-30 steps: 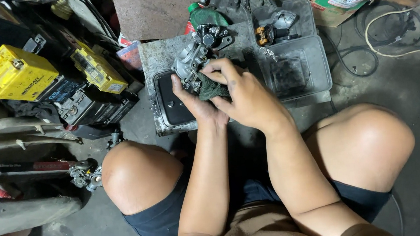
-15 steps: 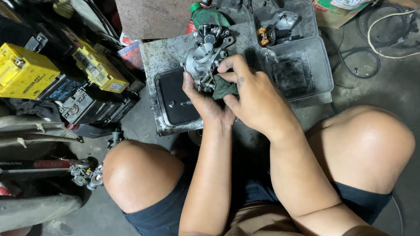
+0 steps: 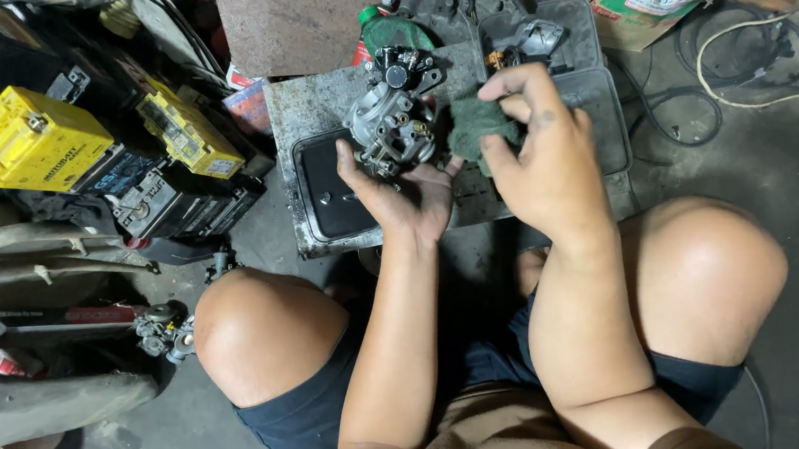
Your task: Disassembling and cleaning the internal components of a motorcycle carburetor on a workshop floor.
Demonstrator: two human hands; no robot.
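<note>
My left hand (image 3: 404, 196) cradles a grey metal carburetor (image 3: 395, 116) from below, holding it above a dirty metal tray (image 3: 289, 119). My right hand (image 3: 547, 161) pinches a dark green scouring pad (image 3: 476, 128) just to the right of the carburetor, slightly apart from it. Both forearms reach forward between my bare knees as I squat on the floor.
A black flat lid (image 3: 331, 197) lies in the tray. A second grey tray (image 3: 598, 85) with small parts sits at the right. Yellow and black batteries (image 3: 32, 139) stack at left. Cables (image 3: 747, 55), a green bottle (image 3: 394, 30) and a cardboard box (image 3: 648, 5) lie behind.
My right hand has lifted the green pad off the carburetor and moved right, uncovering the part. My left hand keeps its hold underneath.
</note>
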